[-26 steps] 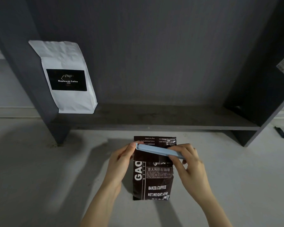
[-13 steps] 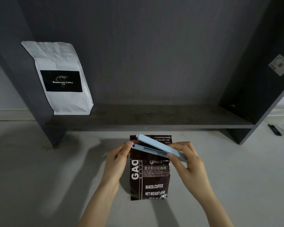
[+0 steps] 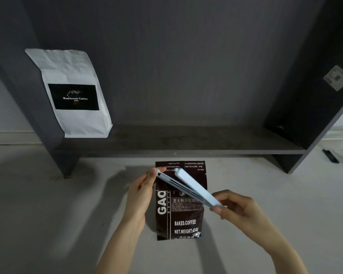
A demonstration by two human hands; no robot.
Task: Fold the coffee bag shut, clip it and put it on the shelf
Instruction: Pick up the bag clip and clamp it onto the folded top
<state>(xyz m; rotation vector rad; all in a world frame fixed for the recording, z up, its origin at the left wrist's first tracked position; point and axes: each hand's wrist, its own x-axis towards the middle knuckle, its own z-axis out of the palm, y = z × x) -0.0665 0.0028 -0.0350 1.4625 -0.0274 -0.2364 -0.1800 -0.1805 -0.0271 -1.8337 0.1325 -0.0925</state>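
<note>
Clip (image 3: 188, 187) arms now spread wider vs. 0.5 s ago (over coffee bag (image 3: 179, 212)); L hand (image 3: 142, 191) pinches its lower arm's tip, R hand (image 3: 236, 208) grips hinge end.

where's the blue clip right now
In the head view the blue clip is low and centre, opened in a V, held between the left hand and right hand over the brown coffee bag.

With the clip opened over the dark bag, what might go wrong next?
1. The pale blue plastic clip, held open by the left hand and right hand, sits slanted, so it may clamp crooked.
2. The dark brown coffee bag is unheld; its fold may spring open.
</note>
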